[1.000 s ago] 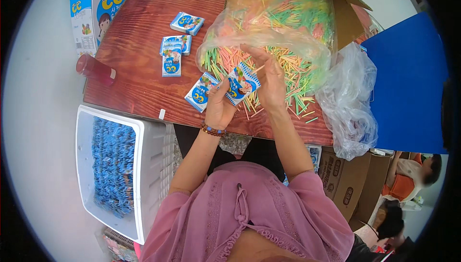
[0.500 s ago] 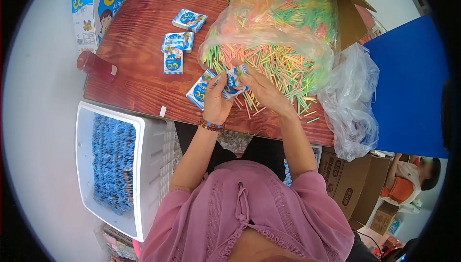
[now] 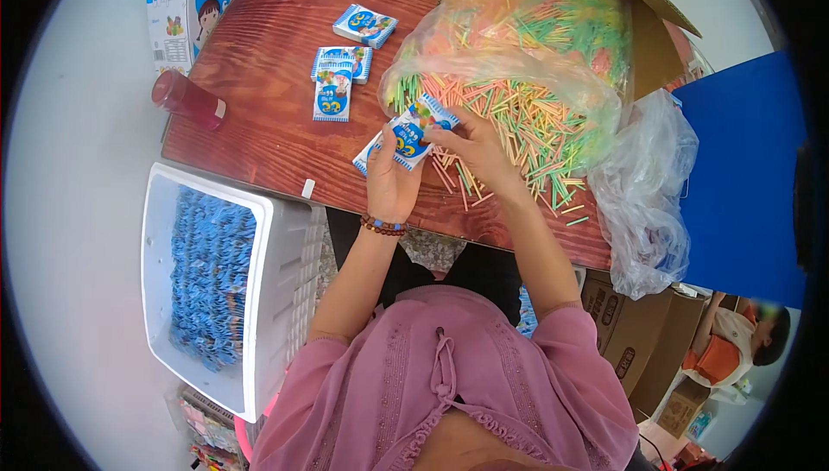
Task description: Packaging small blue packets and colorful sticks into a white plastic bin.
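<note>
Red-brown wooden table (image 3: 259, 65) under clear plastic bag of pastel sticks (image 3: 484, 65) | white plastic crate (image 3: 285, 298) left of bag | left hand (image 3: 393, 188), right hand (image 3: 484, 156) pinching opposite sides of blue-and-white packet (image 3: 413, 132) | packet at bag's near-left edge

Pkt (image 3: 366, 156) behind held pkt (image 3: 408, 137) part. hidden

Passage is allowed between packets (image 3: 332, 101) and the bottle (image 3: 190, 101) at the left edge of the counter (image 3: 259, 126); the right is blocked by crumpled plastic (image 3: 648, 199).
</note>
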`<state>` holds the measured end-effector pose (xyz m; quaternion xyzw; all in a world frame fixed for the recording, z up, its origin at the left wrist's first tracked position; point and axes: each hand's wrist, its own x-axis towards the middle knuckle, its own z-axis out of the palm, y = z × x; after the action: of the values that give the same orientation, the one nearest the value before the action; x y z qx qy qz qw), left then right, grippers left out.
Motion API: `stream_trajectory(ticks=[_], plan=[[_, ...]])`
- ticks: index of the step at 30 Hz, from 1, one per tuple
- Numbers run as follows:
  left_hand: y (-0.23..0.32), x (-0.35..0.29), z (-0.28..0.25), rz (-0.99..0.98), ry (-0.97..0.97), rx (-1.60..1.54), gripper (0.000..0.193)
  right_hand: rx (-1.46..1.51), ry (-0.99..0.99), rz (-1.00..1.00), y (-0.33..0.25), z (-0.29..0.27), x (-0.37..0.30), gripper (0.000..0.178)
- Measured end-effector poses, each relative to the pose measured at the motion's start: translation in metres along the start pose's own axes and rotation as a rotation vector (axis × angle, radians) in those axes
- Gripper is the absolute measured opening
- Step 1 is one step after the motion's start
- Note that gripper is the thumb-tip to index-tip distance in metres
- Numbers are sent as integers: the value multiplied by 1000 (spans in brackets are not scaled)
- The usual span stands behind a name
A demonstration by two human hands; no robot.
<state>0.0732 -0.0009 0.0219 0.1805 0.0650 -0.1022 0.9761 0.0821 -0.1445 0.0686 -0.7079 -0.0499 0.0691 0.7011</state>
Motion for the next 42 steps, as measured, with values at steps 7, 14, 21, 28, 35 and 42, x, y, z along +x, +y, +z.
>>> stream_trajectory(ticks=[7,14,21,28,35,42], plan=[[42,2,-6,72,4,476,19,-51,-141,24,-14,13,35,20],[83,30,-40,427,160,799,22,-141,-149,71,27,62,98,21],[99,53,-73,742,333,1793,46,-338,-79,239,41,91,150,21],[83,15,-53,598,326,2001,46,-121,11,22,33,50,92,23],[62,7,-56,541,192,2079,41,-851,147,-80,46,19,34,35],[49,12,-43,699,254,2033,33,-803,201,-112,63,21,39,23]])
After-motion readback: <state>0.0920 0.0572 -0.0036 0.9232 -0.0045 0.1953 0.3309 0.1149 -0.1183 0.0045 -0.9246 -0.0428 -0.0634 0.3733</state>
